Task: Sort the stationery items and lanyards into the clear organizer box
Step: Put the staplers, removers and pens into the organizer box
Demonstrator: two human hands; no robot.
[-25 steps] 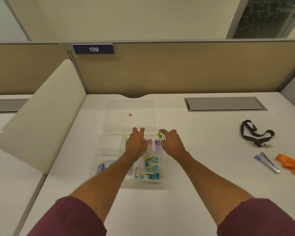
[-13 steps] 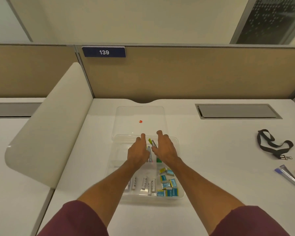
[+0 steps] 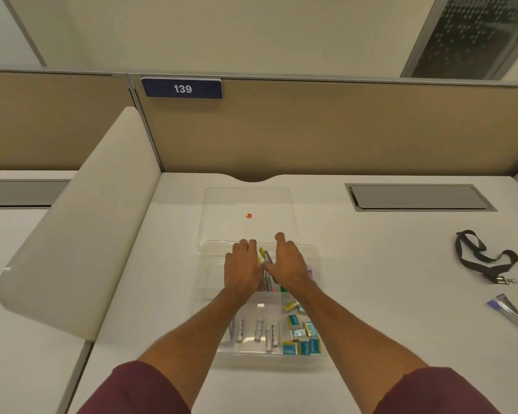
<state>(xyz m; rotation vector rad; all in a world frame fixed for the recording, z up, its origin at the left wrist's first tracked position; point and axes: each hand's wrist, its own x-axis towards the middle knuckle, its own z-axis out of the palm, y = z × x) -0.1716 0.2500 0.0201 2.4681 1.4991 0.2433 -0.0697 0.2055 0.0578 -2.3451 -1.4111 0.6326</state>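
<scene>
Clear organizer box (image 3: pixel 320 297) sits open on the white desk (image 3: pixel 386 339) just in front of me, its lid (image 3: pixel 222 210) lying flat on the far side, with white tubes (image 3: pixel 257 330) in a near compartment and small teal packets (image 3: pixel 304 339) to their right. Both hands are over the far compartments with a yellow-green item (image 3: pixel 261 251) and a silver one (image 3: pixel 268 256) between them: the left hand (image 3: pixel 241 264) curls its fingertips down out of my sight, so I cannot tell if it grasps anything, while the right hand (image 3: pixel 290 264) lies relaxed with straight fingers, thumb against the silver item. Well off to the right, a black lanyard (image 3: pixel 485 258) lies on the desk.
</scene>
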